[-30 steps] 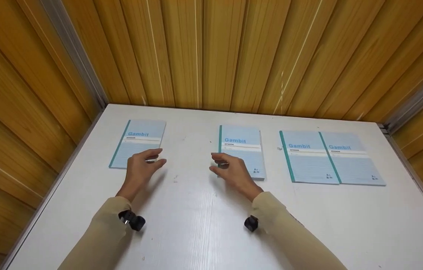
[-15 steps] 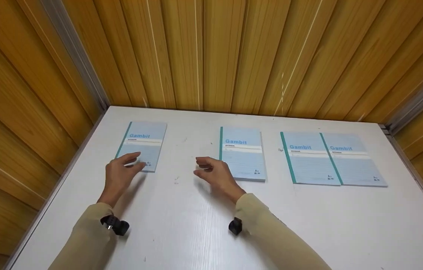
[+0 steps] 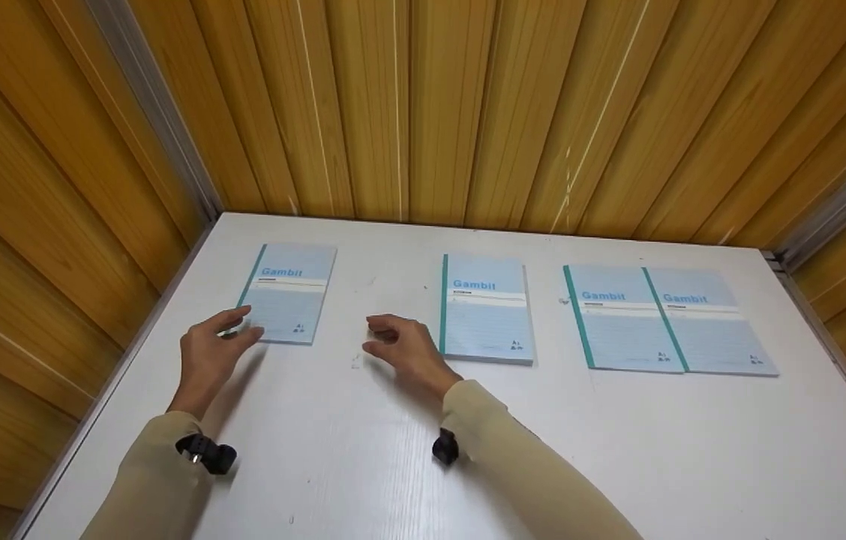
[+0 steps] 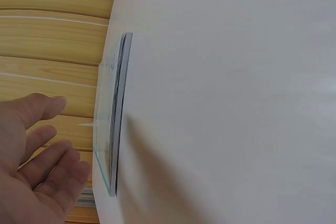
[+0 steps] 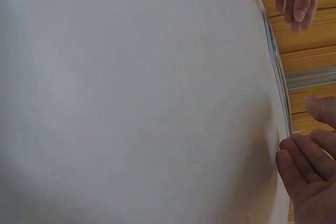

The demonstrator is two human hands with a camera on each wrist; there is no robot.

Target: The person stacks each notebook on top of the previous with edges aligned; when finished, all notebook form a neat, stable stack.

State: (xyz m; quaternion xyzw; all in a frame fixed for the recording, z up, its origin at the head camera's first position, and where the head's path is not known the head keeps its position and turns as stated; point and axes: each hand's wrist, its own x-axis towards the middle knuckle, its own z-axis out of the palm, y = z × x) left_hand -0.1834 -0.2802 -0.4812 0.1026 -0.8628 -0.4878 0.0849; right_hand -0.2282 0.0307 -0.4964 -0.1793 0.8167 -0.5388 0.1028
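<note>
Above the lower left corner of the leftmost light-blue "Gambit" notebook point(image 3: 292, 289) hovers my left hand point(image 3: 209, 349), thumb and fingers apart with nothing between them. In the left wrist view that notebook point(image 4: 118, 114) appears edge-on, and the left hand point(image 4: 42, 161) is clear of it with loosely bent fingers. My right hand point(image 3: 408, 352) is over the table between this notebook and the middle notebook point(image 3: 487, 315), holding nothing. Its relaxed fingers point(image 5: 299, 161) also show in the right wrist view.
Two more notebooks, one point(image 3: 618, 330) beside another point(image 3: 715, 330), lie at the right, their edges meeting or overlapping. All rest on a white table point(image 3: 363, 465). Wood-patterned panels point(image 3: 438, 112) stand behind it and at both sides, with metal posts at the corners.
Both hands have moved left, the left one from over the leftmost notebook to its lower left corner, the right one away from the middle notebook. The notebooks stay in place.
</note>
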